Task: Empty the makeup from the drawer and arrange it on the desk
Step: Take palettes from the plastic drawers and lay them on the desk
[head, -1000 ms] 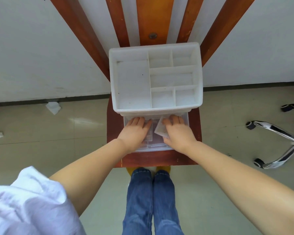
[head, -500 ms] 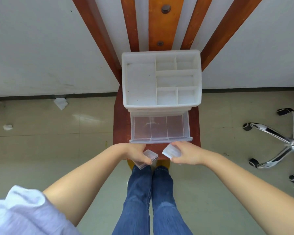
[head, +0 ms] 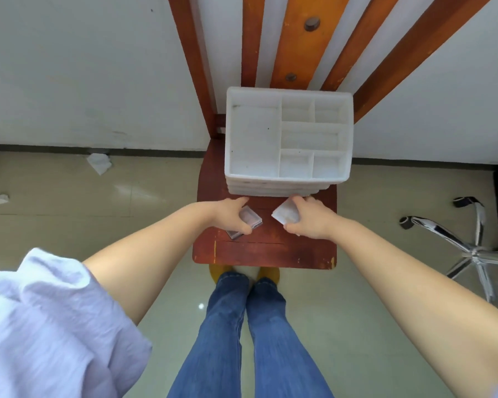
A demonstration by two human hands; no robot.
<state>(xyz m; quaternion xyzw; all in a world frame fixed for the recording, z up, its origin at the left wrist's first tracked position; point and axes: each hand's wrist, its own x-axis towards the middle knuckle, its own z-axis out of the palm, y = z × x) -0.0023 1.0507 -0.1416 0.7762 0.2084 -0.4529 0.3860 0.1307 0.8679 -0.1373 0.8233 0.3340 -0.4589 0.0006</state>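
A white plastic organizer (head: 288, 139) with several empty top compartments stands on a small red-brown wooden desk (head: 265, 248). Its clear drawer is pushed in and hidden from above. My left hand (head: 230, 215) grips a small clear makeup case (head: 249, 219) with a dark inside, just in front of the organizer's left side. My right hand (head: 308, 218) holds a small white square makeup case (head: 285, 214) in front of the organizer's right side. The index fingers of both hands reach up to the organizer's front edge.
The desk stands against a white wall with orange-brown wooden slats (head: 296, 41). A chrome swivel-chair base (head: 466, 245) sits on the tiled floor at right. Crumpled tissues (head: 98, 163) lie on the floor at left. My jeans-clad legs (head: 250, 334) stand just before the desk.
Both hands lifted a case each out of the open drawer and drew back. The drawer has since gone from open to pushed in, and the hands are now at the organizer's front.
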